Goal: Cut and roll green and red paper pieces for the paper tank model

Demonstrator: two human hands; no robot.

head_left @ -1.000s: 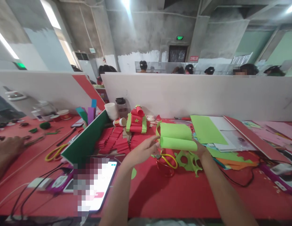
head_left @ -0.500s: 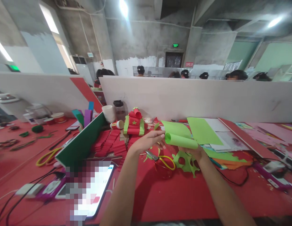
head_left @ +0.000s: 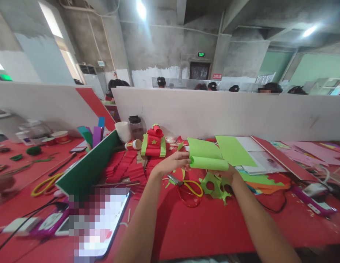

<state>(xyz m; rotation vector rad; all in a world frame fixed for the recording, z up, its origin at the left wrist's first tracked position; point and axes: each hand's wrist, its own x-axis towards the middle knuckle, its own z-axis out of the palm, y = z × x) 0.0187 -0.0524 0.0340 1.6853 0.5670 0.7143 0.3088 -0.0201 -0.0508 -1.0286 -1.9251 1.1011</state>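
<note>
Holding a curled green sheet (head_left: 209,163) over the red counter (head_left: 186,228) with both hands at its ends.
The right hand (head_left: 226,174) has its fingers clamped on the sheet's right end, partly hidden beneath it; the left hand (head_left: 175,162) has its fingers at the left end, close together, though whether they pinch it I cannot tell. The near edge is rolled into a tube, while the far part lies flatter. Just below, scissors (head_left: 195,188) with one yellow and one red handle rest beside a green paper offcut (head_left: 213,187) full of holes. Behind the left hand stands a red-and-green paper model (head_left: 153,143) bearing a star, near stacked red strips (head_left: 124,164).
</note>
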